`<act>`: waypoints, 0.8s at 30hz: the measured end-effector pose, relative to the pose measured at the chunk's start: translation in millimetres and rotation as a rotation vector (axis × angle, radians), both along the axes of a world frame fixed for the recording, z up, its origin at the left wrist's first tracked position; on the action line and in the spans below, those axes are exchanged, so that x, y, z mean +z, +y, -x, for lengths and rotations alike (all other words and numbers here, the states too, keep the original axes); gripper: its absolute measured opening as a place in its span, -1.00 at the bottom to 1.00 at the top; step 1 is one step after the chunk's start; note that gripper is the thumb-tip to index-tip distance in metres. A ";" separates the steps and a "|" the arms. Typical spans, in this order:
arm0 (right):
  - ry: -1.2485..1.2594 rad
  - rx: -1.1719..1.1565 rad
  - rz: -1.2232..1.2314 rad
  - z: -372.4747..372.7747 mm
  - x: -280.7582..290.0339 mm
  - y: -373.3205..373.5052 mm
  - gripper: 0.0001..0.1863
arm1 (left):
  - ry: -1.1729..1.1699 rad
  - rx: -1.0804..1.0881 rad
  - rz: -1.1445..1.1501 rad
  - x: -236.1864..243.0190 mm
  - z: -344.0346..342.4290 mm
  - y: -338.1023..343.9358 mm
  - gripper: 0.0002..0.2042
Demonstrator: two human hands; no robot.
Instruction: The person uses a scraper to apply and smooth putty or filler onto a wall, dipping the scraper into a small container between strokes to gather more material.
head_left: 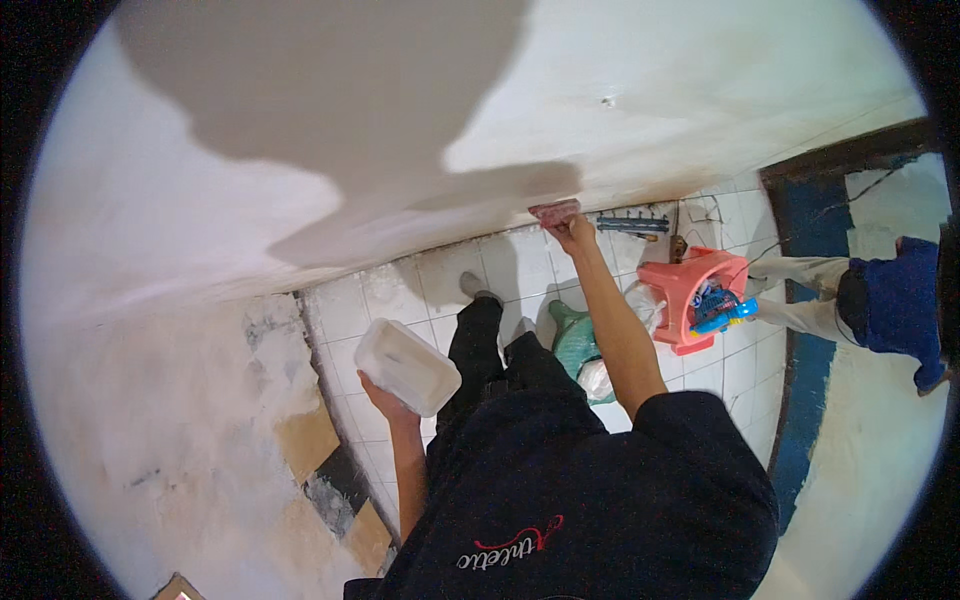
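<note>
My left hand (390, 402) grips the side of a white rectangular plastic tub (425, 385), held tilted beside my legs. A thin pale smear shows on the tub's inner bottom. My right arm is stretched forward, and my right hand (574, 234) is closed on a flat reddish spreader (555, 210) with a wide edge. That edge lies at or very near the lower part of the whitish wall (640, 130); contact cannot be made out. My shadow falls across the wall around it.
Beside my right arm, a green sack (573, 340) stands on the tiled floor (440, 280). Further right is a pink plastic stool (685, 285) with blue items on it. Dark slotted bars (632, 224) lie by the wall. Another person (890, 300) stands at the far right.
</note>
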State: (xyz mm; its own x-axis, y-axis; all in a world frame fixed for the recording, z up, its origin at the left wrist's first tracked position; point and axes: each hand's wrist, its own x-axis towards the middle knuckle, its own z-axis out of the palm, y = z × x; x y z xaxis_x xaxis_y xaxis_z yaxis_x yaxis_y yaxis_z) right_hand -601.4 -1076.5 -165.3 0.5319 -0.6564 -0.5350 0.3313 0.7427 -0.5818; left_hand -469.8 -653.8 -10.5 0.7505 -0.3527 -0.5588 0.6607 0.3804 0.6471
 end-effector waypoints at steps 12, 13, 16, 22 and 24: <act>-0.176 -0.040 0.065 -32.4 178.5 0.7 -0.74 | -0.080 0.014 -0.051 15.3 6.9 -1.8 -0.39; -0.191 -0.030 0.101 -27.1 197.9 4.6 -0.75 | -0.061 0.007 -0.011 12.5 5.4 -3.2 -0.41; -0.343 -0.104 0.178 1.2 218.3 14.5 -0.76 | -0.019 -0.003 0.088 6.2 1.6 -4.6 -0.44; -0.102 -0.224 0.043 58.3 173.5 -1.6 -0.68 | -0.167 -0.012 -0.091 12.6 8.9 13.8 -0.37; 0.112 -0.241 0.013 67.0 124.2 -27.0 -0.69 | -0.127 0.008 -0.027 5.6 7.8 29.7 -0.37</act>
State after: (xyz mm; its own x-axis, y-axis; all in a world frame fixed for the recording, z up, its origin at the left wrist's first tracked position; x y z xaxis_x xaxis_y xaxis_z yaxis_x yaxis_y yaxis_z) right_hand -668.4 -1103.6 -41.1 0.2969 -0.7645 -0.5722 0.4308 0.6420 -0.6343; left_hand -477.6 -624.1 -4.9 0.8182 -0.3329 -0.4687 0.5702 0.3664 0.7352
